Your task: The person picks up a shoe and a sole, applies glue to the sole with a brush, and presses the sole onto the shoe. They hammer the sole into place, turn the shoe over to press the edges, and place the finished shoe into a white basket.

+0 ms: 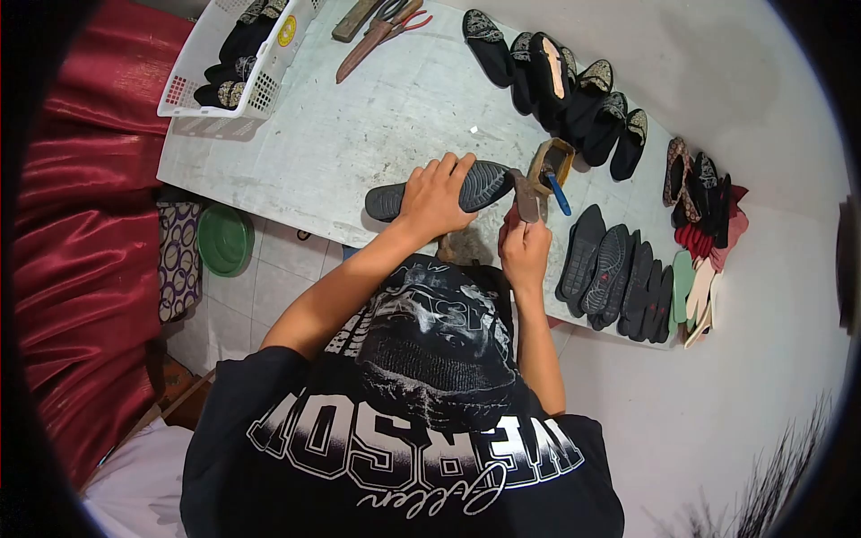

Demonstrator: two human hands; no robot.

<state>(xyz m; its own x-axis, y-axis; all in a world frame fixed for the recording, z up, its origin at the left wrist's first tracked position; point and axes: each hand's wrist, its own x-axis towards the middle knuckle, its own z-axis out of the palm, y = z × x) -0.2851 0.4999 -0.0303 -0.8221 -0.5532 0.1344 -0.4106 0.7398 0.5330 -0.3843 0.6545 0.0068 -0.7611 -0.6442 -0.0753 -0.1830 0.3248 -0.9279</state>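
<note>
My left hand (435,199) is wrapped over the middle of a black shoe (485,186) that lies with its ribbed sole facing up at the table's near edge. In my right hand (526,247) is a hammer (526,199) with a brown, worn metal head, right at the shoe's right end. My fingers cover most of its handle. Just beyond the hammer stands a small yellowish tub (542,166) with a blue-handled brush (558,192) leaning in it.
Black soles (607,269) line the table's right side, next to green and cream pieces (698,291). Patterned black slippers (583,112) stand along the back. At the far left are a white basket (262,85) of slippers, a brown sheath (363,52) and red-handled pliers (405,27).
</note>
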